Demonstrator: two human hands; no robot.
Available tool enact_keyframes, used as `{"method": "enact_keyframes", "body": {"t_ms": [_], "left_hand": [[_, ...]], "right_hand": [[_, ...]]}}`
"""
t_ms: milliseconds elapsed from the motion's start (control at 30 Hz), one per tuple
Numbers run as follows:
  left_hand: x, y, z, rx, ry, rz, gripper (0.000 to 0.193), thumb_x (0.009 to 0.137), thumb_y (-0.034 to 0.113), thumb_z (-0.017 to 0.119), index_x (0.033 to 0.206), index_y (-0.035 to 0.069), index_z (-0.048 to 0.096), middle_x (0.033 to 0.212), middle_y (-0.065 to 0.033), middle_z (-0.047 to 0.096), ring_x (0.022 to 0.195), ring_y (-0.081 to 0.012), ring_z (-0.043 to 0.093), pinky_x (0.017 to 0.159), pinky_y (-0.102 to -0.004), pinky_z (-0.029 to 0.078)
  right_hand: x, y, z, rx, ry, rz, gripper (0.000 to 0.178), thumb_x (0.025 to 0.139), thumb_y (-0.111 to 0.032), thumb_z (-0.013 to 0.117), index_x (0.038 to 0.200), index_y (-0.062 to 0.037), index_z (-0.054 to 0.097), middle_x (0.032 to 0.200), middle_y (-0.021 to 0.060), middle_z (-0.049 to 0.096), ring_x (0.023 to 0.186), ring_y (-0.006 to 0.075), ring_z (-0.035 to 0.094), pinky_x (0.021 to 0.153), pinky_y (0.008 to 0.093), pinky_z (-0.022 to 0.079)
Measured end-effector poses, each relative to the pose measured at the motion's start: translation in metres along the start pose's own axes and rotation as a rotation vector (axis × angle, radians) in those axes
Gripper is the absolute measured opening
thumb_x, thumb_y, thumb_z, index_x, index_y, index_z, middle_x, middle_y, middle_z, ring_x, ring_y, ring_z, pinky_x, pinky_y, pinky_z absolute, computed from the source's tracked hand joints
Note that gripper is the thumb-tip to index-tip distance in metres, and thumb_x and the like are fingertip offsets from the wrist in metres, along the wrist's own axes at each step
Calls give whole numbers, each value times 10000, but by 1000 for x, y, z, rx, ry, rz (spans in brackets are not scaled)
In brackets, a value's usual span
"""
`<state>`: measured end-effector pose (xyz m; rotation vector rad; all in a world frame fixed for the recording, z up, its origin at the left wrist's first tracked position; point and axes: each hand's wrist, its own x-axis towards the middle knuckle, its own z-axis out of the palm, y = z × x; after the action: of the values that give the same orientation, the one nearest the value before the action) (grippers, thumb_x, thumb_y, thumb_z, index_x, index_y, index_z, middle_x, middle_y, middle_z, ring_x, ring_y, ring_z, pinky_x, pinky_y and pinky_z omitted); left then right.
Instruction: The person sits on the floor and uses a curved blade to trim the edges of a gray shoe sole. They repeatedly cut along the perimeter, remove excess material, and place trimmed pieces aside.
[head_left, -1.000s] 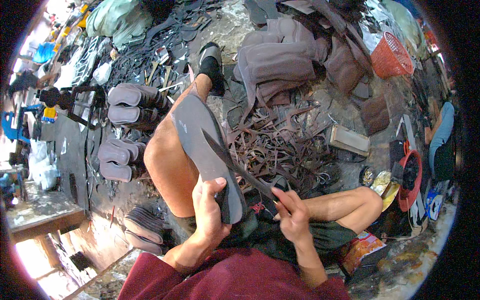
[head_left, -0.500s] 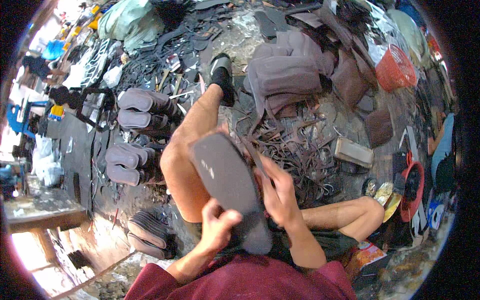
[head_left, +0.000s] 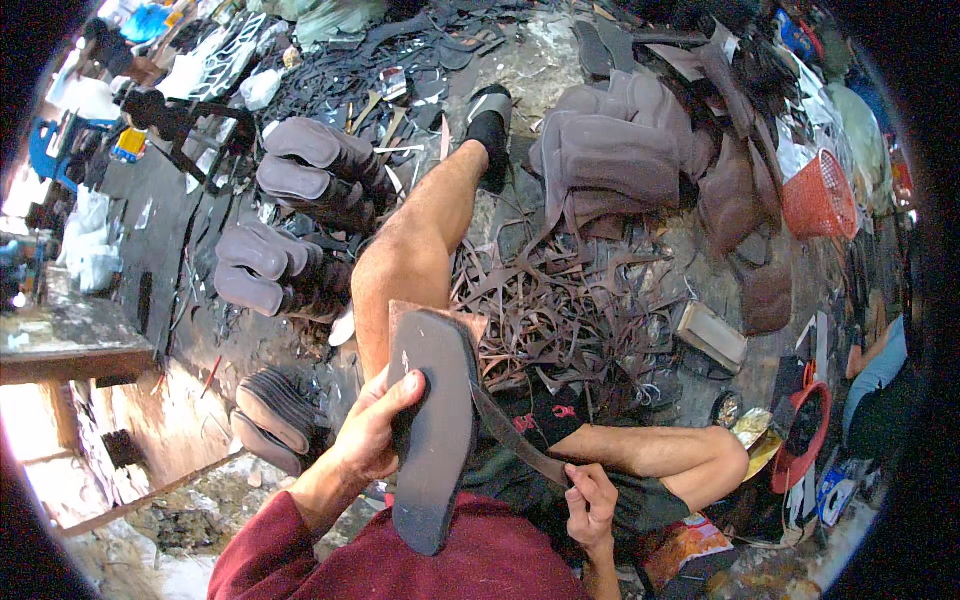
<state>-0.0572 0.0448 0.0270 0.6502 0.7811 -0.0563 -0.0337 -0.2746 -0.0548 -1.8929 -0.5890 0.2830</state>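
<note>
My left hand [head_left: 368, 430] grips a dark grey shoe sole [head_left: 437, 430] by its left edge, thumb on top and fingers hidden beneath. The sole stands lengthwise over my lap, its narrower end near my shirt. A brown offcut edge [head_left: 466, 322] sticks out around its far end. From the sole's right side a thin dark strip [head_left: 518, 440] runs down to my right hand [head_left: 592, 500], whose fingers pinch its end. The strip's upper end meets the sole's edge; whether it is still joined there I cannot make out.
A heap of curled brown offcuts [head_left: 575, 310] lies beyond my lap. Stacked soles [head_left: 310, 165] stand at the left, with a striped pair [head_left: 275, 405] nearer. Brown moulded sheets [head_left: 620, 160] are piled far right, near a red basket [head_left: 820, 195]. A pale block [head_left: 712, 337] lies right.
My right hand has moved from the sole's edge down and right, drawing the strip outward. The sole has shifted left and nearer, and my left hand has moved farther up its side.
</note>
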Motion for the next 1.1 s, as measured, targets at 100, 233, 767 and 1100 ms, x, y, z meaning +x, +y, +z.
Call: {"method": "enact_keyframes", "body": {"t_ms": [100,233,767,1100], "left_hand": [[1,-5,-4,31,-1,-6,382,931,264,689,1251,96,567,1097,-46,670,955,-164,660,821,-344,559],[7,-1,-1,107,-60,-11,396,924,272,701,1238,69,569,1111,-55,663,966,-160,647,838,-341,543],[17,18,6,565,-237,-96,447,930,156,704,1304,-26,541,1172,-89,661,1027,-158,634,893,-330,526],[16,-46,33,-291,-457,317,680,756,268,766,1331,23,498,1234,-153,612,1180,-332,567,982,-430,478]], "right_hand": [[27,-13,8,-84,-25,34,373,785,4,646,1147,-66,703,838,125,642,735,296,617,662,380,506],[79,-18,17,-96,-25,-7,364,799,-11,659,1155,-66,706,844,123,639,745,301,617,681,376,509],[246,-99,-9,-288,-710,60,502,919,-134,618,1397,-31,507,886,177,690,743,370,676,633,443,513],[138,-92,-8,137,70,156,318,984,-73,518,1275,34,588,1141,174,674,916,248,653,806,327,513]]}}
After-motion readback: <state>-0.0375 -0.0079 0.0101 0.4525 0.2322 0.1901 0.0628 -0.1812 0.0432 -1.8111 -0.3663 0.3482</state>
